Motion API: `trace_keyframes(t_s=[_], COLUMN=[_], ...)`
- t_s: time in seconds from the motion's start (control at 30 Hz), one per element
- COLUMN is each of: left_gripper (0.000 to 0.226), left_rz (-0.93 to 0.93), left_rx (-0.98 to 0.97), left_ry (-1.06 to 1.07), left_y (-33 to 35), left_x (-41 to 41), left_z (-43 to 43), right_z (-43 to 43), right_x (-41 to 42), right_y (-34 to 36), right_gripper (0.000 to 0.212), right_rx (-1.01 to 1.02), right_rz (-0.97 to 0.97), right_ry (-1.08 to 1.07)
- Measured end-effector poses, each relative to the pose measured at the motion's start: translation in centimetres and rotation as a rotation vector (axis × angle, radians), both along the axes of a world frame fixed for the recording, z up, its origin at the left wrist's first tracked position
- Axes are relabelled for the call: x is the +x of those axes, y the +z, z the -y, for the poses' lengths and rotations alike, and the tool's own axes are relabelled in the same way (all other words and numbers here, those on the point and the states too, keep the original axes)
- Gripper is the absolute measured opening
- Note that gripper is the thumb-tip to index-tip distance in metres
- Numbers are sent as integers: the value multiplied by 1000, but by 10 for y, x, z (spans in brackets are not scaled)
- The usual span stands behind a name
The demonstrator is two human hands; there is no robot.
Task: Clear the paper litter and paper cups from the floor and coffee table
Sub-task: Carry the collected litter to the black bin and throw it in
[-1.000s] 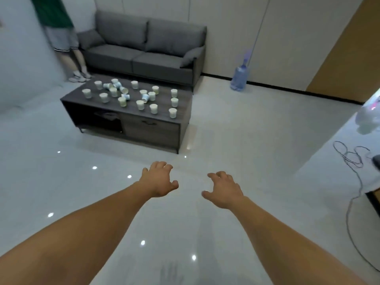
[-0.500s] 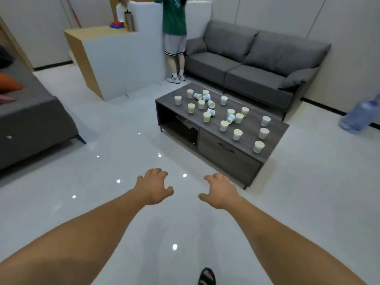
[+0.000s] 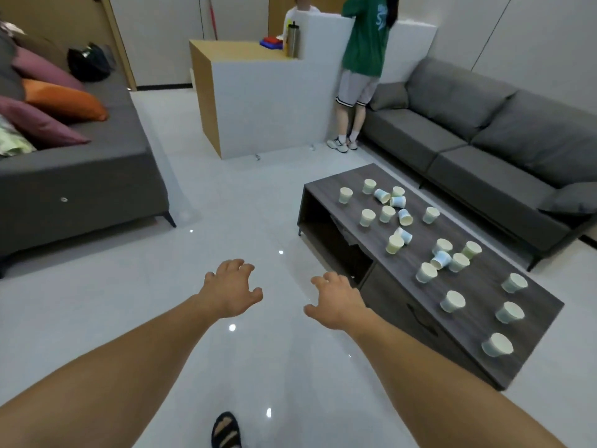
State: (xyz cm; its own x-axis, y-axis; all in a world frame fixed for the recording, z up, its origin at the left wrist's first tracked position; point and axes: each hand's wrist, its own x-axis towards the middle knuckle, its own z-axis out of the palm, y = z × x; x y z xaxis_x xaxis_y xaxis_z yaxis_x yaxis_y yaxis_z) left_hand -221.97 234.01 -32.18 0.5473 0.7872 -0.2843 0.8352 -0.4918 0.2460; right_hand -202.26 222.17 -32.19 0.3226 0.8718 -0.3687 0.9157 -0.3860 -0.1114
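L hand (image 3: 231,287) & R hand (image 3: 336,300) both out over the floor (image 3: 226,205), fingers spread & loosely bent, holding nothing. 20 paper cups (image 3: 453,301) on the coffee table (image 3: 484,286), to the R of the hands. Approx 5 lie tipped on their sides, the rest standing.

The view has been swung to the left and carried forward. The worktop (image 3: 478,295) with its cups (image 3: 367,217) is now seen at the right, nearer and larger, and its near front is overlapped by the right hand (image 3: 336,302). A second sofa (image 3: 80,176) with cushions (image 3: 64,98) has been brought into view at the left. The counter (image 3: 268,101) and the person in green (image 3: 365,37) are now shown almost whole. A sandalled foot (image 3: 226,430) is shown further in from the bottom edge.
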Motion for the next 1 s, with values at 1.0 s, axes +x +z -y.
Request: trace_keyframes(t_s=[1.0], left_gripper=[67], left_rz=[-11], left_rx=[-103], left_ry=[59], left_y=[-14], left_x=[261], left_z=[-626], right_z=[-650], right_x=[278], right_y=[-7], right_gripper=[71], right_rx=[-30], right_rz=[-89], right_ry=[48])
